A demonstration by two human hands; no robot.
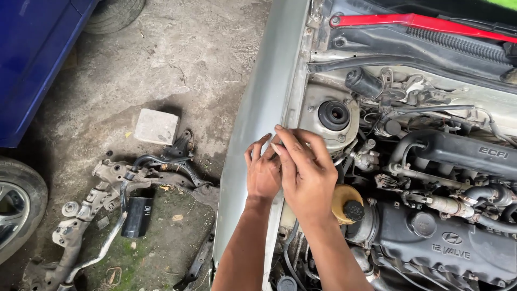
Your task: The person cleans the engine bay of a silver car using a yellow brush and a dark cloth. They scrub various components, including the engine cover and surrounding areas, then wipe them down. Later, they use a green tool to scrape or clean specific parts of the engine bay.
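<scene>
Both hands are meeting over the silver fender point(253, 124) edge by the strut tower point(334, 116) — the right hand point(307, 172) is overlapping the left hand point(263, 172), fingers pinched together. What either grip has hold of, I cannot tell — possibly a small pale piece at the fingertips.

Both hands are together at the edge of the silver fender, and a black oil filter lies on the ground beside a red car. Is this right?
Not quite. In the head view the car beside the oil filter is blue, not red. The left hand and right hand do meet at the silver fender edge.
</scene>
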